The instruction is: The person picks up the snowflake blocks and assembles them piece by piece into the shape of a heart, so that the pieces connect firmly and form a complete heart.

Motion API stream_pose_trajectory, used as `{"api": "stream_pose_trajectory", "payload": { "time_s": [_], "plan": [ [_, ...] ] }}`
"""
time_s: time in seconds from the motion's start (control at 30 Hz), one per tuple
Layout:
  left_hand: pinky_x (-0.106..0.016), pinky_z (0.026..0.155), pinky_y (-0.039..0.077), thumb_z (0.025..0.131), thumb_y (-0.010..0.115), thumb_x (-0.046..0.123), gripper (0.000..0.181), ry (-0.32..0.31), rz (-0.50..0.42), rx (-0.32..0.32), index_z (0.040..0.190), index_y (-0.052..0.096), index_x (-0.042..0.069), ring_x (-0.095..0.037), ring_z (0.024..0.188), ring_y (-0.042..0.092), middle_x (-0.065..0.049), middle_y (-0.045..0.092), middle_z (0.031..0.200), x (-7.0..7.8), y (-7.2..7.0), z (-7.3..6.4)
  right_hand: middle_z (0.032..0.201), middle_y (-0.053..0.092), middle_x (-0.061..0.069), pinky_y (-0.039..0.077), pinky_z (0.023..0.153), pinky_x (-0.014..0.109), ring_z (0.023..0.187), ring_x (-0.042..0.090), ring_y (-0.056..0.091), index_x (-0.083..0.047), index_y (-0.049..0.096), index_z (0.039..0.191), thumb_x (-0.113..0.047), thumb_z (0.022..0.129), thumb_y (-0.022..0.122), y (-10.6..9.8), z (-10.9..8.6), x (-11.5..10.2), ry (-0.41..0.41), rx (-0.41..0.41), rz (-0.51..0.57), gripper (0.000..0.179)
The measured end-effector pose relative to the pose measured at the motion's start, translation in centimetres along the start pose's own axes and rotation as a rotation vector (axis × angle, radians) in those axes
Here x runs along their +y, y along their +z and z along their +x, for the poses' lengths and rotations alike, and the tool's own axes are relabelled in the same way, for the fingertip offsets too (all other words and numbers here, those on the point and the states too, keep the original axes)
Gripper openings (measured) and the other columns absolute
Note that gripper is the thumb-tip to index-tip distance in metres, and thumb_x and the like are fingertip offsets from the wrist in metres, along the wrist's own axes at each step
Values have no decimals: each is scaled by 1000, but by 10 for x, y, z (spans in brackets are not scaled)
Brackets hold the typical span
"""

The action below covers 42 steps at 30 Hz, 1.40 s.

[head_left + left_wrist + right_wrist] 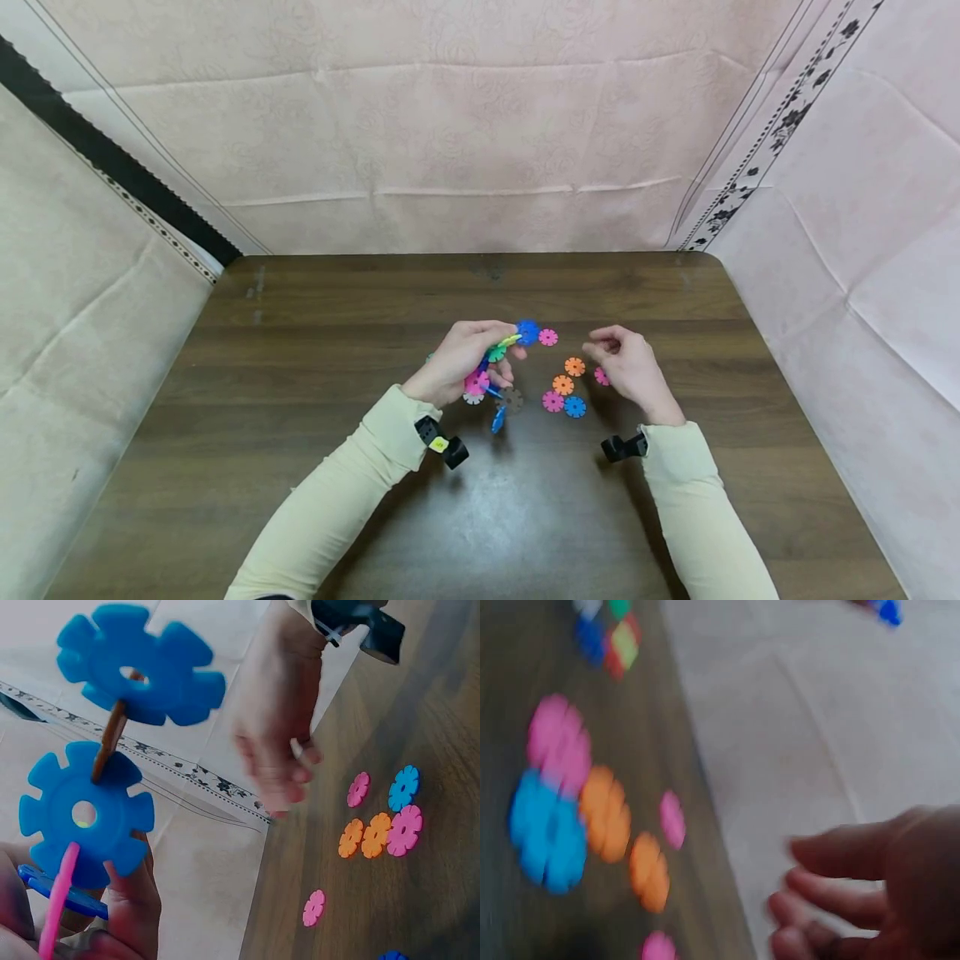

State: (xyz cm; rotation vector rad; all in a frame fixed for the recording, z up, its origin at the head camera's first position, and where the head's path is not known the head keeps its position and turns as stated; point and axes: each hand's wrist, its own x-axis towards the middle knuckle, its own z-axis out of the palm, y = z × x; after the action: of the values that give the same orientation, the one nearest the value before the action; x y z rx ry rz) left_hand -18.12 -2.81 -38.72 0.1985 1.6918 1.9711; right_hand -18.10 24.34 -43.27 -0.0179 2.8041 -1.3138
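Chained plastic snowflake discs, slotted together edge to edge, are held in my left hand [457,358]. In the left wrist view the chain shows a blue disc [52,795], a brown disc [110,742] seen edge-on, and another blue disc [165,667] at its end. A pink disc [60,900] and a dark blue disc [79,900] sit closer to the fingers. My right hand [632,368] hovers with fingers loosely bent and nothing between them, near a small pink disc [602,377] on the table.
Loose discs lie on the wooden table [300,467] between the hands: two orange discs [563,385], a pink disc [552,402] and a blue disc [575,407]. Another pink disc [548,337] lies farther back. Pale patterned cloth [465,150] hangs behind the table.
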Motion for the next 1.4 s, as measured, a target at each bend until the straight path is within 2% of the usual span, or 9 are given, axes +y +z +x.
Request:
{"api": "stream_pose_trajectory", "payload": {
  "time_s": [0.1, 0.23, 0.4, 0.53, 0.73, 0.93, 1.17, 1.3, 1.4],
  "plan": [
    [-28, 58, 58, 100, 56, 25, 31, -4, 3, -2, 118, 64, 1, -18, 56, 65, -15, 68, 93, 0, 0, 0, 107, 58, 18, 47, 80, 43, 96, 31, 52, 2, 59, 122, -23, 93, 67, -3, 1, 13, 66, -87, -166, 39],
    [-28, 57, 57, 100, 56, 25, 31, 1, 17, -2, 118, 64, 2, -17, 55, 64, -20, 67, 96, 0, -1, -1, 109, 57, 20, 45, 83, 50, 100, 35, 48, 2, 62, 118, -23, 88, 72, -4, 0, 23, 95, -124, -315, 40],
    [-29, 57, 57, 100, 55, 28, 31, 1, 42, -18, 114, 65, 2, -17, 55, 65, -22, 67, 98, 0, -1, 0, 102, 61, 16, 49, 73, 44, 86, 29, 55, 2, 62, 115, -24, 88, 73, -4, 0, 30, 124, -155, -365, 38],
    [-29, 57, 57, 100, 55, 28, 31, 5, 55, -22, 113, 65, 2, -17, 55, 65, -19, 68, 96, 0, -1, -1, 94, 65, 11, 49, 67, 38, 76, 23, 57, 1, 62, 110, -24, 89, 72, -7, 2, 33, 141, -180, -342, 35],
    [-28, 55, 57, 100, 55, 27, 30, 8, 54, -21, 114, 65, 2, -17, 54, 65, -17, 69, 93, 0, -1, -1, 89, 63, 10, 48, 65, 36, 74, 23, 55, 1, 60, 105, -28, 88, 74, -10, 3, 36, 155, -194, -317, 36],
    [-28, 56, 57, 100, 55, 27, 30, 7, 57, -25, 114, 64, 2, -18, 55, 65, -24, 66, 99, -1, -1, -2, 85, 63, 9, 47, 64, 34, 72, 22, 54, -1, 62, 102, -25, 88, 74, -9, 2, 36, 140, -176, -241, 31],
    [-28, 56, 57, 101, 55, 27, 30, 0, 59, -25, 114, 64, 2, -18, 54, 65, -22, 67, 96, -1, 0, -2, 87, 66, 8, 47, 64, 33, 74, 23, 53, -12, 68, 95, -36, 90, 70, -5, -3, 22, -20, -94, -86, 24],
    [-28, 56, 57, 101, 54, 26, 29, -3, 58, -28, 114, 63, 2, -17, 54, 65, -18, 68, 93, 0, 1, -2, 95, 69, 7, 50, 66, 35, 80, 28, 57, -19, 69, 100, -40, 91, 67, -4, -10, 0, -132, -47, 32, 23],
    [-28, 56, 57, 101, 55, 26, 29, -5, 59, -29, 114, 64, 2, -17, 54, 65, -20, 67, 93, 0, 2, -2, 96, 68, 3, 51, 65, 31, 81, 28, 58, -21, 69, 106, -37, 93, 65, -3, -16, -19, -226, -24, 109, 21]
  ]
}}
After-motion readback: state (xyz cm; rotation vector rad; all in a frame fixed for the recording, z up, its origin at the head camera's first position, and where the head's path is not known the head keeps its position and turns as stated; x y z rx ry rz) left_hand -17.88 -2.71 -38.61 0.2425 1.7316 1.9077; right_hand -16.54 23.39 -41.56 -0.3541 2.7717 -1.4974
